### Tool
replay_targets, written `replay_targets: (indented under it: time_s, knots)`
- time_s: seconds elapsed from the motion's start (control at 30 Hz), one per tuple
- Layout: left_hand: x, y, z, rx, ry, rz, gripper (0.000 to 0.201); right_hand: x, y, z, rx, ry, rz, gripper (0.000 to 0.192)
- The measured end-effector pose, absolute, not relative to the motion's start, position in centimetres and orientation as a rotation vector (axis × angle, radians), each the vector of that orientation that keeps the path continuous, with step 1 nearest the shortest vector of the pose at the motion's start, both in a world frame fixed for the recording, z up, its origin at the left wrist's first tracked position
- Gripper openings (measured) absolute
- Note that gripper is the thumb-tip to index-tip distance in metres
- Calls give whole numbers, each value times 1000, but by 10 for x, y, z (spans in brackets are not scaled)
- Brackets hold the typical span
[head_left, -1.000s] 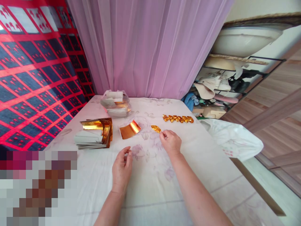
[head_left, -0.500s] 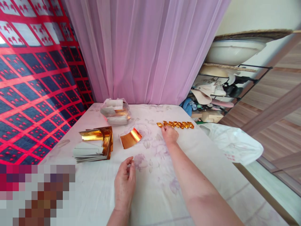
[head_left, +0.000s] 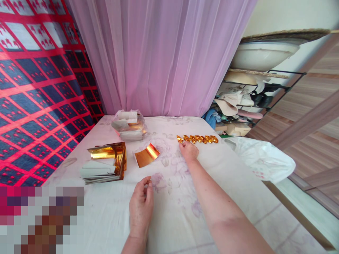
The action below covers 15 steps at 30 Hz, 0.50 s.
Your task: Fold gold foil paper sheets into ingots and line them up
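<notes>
My right hand [head_left: 188, 151] reaches forward over the white floral cloth [head_left: 169, 211], its fingertips at the left end of a row of several small folded gold foil pieces [head_left: 197, 139]. The hand's grip on the end piece is hidden by the fingers. My left hand [head_left: 141, 204] rests near me on the cloth with fingers loosely curled and nothing in it. A single curled gold foil sheet [head_left: 146, 155] lies between the hands. A stack of gold foil sheets [head_left: 106, 162] with white backs sits at the left.
A clear plastic bag of more sheets [head_left: 129, 125] lies at the back near the pink curtain [head_left: 164, 56]. A white plastic bag [head_left: 262, 160] hangs off the table's right edge. A cluttered shelf [head_left: 246, 102] stands at the right, a red patterned cloth [head_left: 39, 88] at the left.
My right hand carried a folded gold piece forward and right to the left end of the row. The left hand drew back slightly toward me.
</notes>
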<state>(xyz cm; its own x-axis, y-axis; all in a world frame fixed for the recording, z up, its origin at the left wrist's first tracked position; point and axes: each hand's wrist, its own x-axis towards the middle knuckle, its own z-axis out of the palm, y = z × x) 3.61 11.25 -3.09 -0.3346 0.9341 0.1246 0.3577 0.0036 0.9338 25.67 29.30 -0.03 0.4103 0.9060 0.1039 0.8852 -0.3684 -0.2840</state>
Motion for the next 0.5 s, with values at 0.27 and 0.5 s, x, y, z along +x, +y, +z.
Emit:
replay_targets:
  time_s: [0.27, 0.5]
  knots:
    - [36, 112, -31, 1357, 1718, 1357, 39, 255, 302, 3, -2380, -1628, 90, 34]
    - [36, 113, -31, 1351, 1702, 1355, 38, 256, 305, 1, -2392, -1594, 47, 36]
